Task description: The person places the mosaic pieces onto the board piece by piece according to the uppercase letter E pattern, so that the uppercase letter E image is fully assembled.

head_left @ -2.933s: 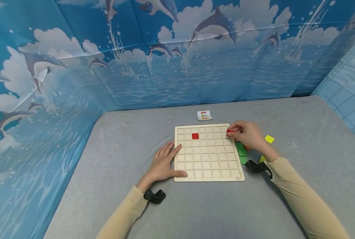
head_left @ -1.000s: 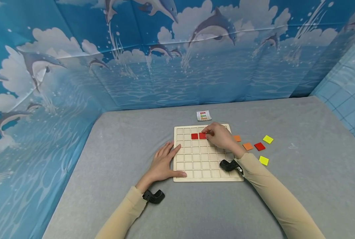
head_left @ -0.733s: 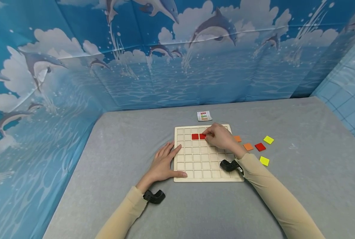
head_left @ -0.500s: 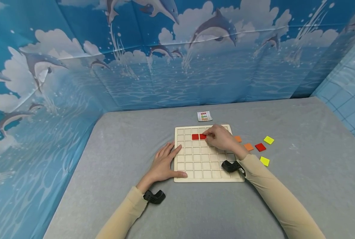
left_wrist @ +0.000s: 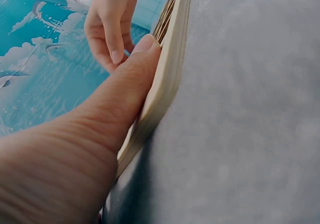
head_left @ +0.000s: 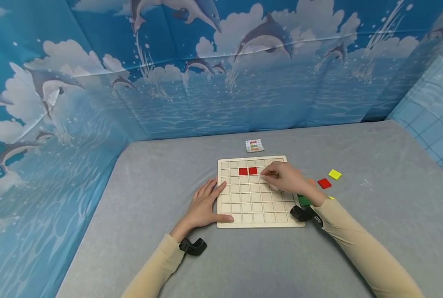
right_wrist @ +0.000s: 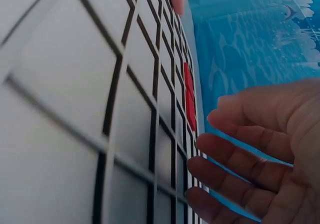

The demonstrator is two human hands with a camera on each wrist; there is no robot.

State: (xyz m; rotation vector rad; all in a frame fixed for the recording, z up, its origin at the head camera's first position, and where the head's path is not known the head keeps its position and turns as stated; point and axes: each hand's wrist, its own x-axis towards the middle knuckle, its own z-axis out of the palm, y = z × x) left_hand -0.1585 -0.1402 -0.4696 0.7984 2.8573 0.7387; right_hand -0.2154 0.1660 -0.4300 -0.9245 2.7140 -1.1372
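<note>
A pale wooden grid board (head_left: 260,219) lies on the grey table. Two red tiles (head_left: 248,171) sit side by side in its second row, also seen as red tiles (right_wrist: 189,99) in the right wrist view. My left hand (head_left: 205,203) lies flat on the table, fingers straight, its thumb pressed along the board's left edge (left_wrist: 165,78). My right hand (head_left: 285,177) hovers over the board's right part, fingers loosely curled and holding nothing (right_wrist: 240,154).
Loose tiles lie right of the board: a red tile (head_left: 323,183), a yellow tile (head_left: 335,174), a green tile (head_left: 304,200) and an orange one partly hidden by my hand. A small pattern card (head_left: 254,145) lies behind the board. Blue dolphin cloth walls stand around.
My right hand carried a second red tile from the right, set it beside the first one, let go and drew back to the right. The left hand stayed put.
</note>
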